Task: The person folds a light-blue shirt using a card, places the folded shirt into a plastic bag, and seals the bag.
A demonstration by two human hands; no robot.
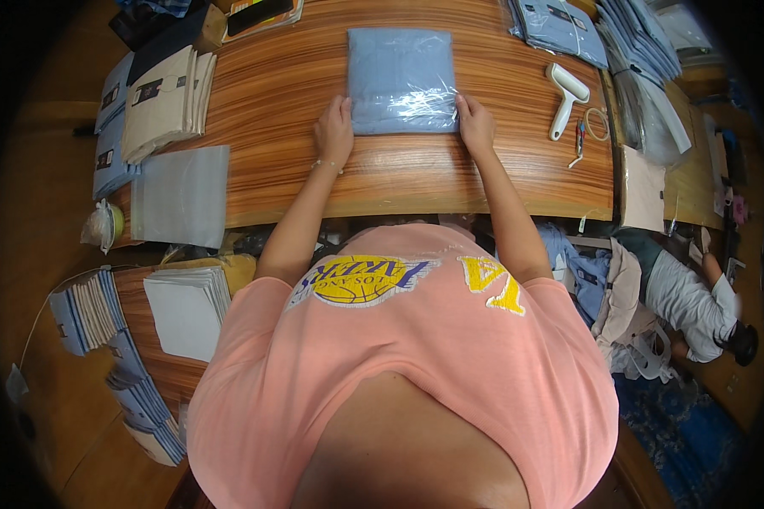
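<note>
A folded light-blue garment in a clear plastic bag point(401, 81) lies flat on the wood-grain table point(272, 102) in front of me. My left hand point(334, 133) pinches the lower left edge of the bag, fingers closed. At the lower right edge, my right hand point(474, 124) grips the bag between thumb and fingers. Light glares off the plastic near its lower right part. Both forearms reach forward over the table's near edge.
Left: folded beige garments point(163, 97) and translucent empty bags point(181, 195). Right: a white lint roller point(566, 95), small red-and-blue snips point(579, 140), a tape ring point(597, 124) and stacked blue garments point(560, 30). Another person point(692, 293) is at far right.
</note>
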